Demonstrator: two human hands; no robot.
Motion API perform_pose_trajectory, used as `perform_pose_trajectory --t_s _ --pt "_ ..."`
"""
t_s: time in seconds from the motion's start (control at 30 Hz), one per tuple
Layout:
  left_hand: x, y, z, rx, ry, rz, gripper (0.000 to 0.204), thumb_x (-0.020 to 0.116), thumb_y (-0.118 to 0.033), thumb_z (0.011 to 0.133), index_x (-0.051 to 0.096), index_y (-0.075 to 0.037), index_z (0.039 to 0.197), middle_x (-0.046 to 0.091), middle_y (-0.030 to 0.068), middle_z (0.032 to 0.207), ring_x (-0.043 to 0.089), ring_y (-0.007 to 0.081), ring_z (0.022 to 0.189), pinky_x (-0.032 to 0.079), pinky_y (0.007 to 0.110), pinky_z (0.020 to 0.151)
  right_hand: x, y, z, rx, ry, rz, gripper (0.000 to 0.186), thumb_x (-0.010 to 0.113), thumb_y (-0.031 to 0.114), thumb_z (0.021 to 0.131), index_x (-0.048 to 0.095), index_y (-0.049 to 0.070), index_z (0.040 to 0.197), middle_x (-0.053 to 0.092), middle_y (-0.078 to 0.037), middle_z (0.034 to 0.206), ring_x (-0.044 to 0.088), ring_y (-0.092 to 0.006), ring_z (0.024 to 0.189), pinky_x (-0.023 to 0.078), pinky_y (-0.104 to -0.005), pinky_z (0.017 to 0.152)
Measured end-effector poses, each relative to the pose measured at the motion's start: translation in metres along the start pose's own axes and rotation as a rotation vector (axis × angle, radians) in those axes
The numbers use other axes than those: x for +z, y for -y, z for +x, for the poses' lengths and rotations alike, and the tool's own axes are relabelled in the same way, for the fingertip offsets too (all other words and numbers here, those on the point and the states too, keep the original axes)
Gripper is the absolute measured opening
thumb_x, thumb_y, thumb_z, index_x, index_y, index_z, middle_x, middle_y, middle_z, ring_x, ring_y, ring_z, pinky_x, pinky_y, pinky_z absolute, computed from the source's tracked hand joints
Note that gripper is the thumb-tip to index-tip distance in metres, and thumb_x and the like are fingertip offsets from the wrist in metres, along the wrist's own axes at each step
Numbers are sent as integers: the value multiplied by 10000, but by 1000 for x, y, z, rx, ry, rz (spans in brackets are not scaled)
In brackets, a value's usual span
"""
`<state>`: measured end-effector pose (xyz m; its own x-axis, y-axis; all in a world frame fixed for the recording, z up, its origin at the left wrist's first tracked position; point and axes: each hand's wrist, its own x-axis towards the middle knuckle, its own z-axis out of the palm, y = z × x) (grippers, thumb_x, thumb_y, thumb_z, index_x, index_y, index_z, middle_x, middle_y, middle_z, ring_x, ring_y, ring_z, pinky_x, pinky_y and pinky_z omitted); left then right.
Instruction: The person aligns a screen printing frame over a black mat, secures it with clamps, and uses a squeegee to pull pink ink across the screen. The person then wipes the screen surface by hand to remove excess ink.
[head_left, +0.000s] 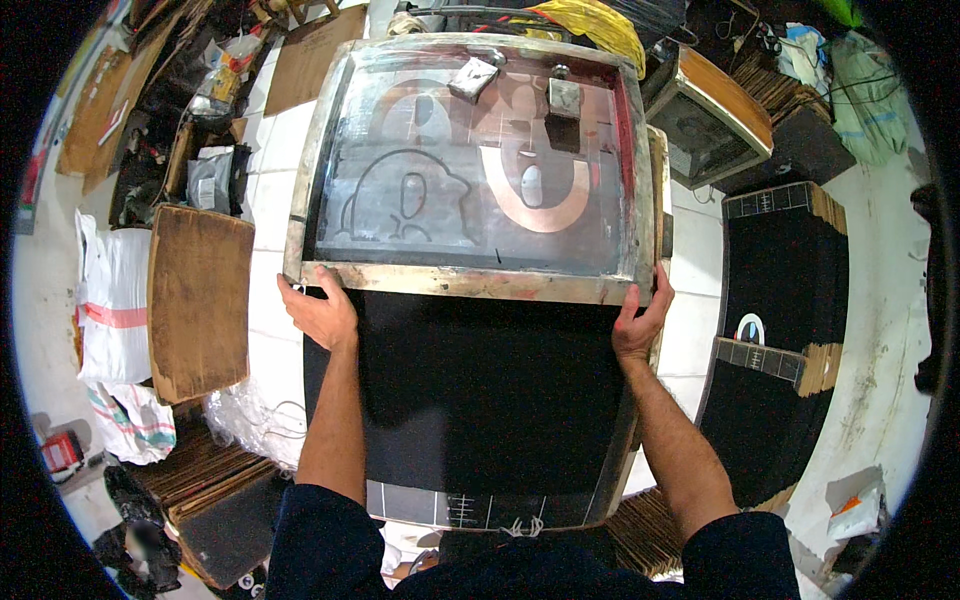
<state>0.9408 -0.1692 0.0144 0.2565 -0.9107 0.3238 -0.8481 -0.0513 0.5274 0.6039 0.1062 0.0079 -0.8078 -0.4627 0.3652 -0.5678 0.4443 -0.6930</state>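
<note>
A screen printing frame (480, 281) with a wooden border spans the upper middle of the head view. Its mesh carries an animal outline and a pale horseshoe-shaped arch. Two small metallic blocks, a left block (473, 78) and a right block (564, 97), sit at its far side. My left hand (322, 312) is closed round the near left corner, thumb on top. At the near right corner my right hand (642, 322) grips the same frame. Below and nearer to me lies a black panel (490, 400) with white ruled lines along its near edge; the frame hides its far part.
Stacked black boards (775, 270) with ruled edges stand at the right. A wooden-topped heater-like box (715, 110) is beyond them. On the left are a brown board (200, 300), white sacks (112, 300) and a cardboard stack (225, 510). Yellow cloth (600, 30) lies behind the frame.
</note>
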Motion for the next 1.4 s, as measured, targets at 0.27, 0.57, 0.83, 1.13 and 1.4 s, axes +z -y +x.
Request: perform_pose_trajectory --t_s 0.27,0.57,0.83,1.13,1.4 --pt "0 -3 -1 -45 -28 -49 716 430 -448 1031 248 35 1528 396 280 1487 432 419 1326 333 509 1105 0 1 -1 13 3 -12 533 588 159 935 442 -33 1410 488 -239 1339 468 -388 1269 359 -455 1103" --pt "1 -3 0 -15 -20 -21 740 420 -479 1035 249 50 1524 399 286 1486 426 425 1327 321 505 1117 1 3 0 0 31 -65 568 580 198 940 412 -26 1435 478 -241 1352 467 -391 1268 365 -462 1099" --pt "2 0 -2 -70 9 -9 742 400 -514 1030 264 17 1530 424 267 1466 414 414 1341 307 534 1114 3 1 -1 30 48 -66 581 576 228 951 405 -23 1446 477 -247 1362 465 -399 1279 355 -469 1107" --pt "4 0 0 -34 -7 29 783 419 -541 1013 270 37 1520 416 289 1474 435 426 1325 317 524 1116 2 1 0 33 76 -100 635 573 220 933 377 -5 1494 480 -237 1441 431 -421 1332 311 -475 1153" --pt "1 -5 1 -38 21 33 760 439 -509 1015 282 44 1512 410 306 1479 427 454 1341 331 530 1118 1 0 1 10 58 -50 628 589 232 923 406 3 1478 497 -251 1397 455 -414 1310 347 -471 1130"
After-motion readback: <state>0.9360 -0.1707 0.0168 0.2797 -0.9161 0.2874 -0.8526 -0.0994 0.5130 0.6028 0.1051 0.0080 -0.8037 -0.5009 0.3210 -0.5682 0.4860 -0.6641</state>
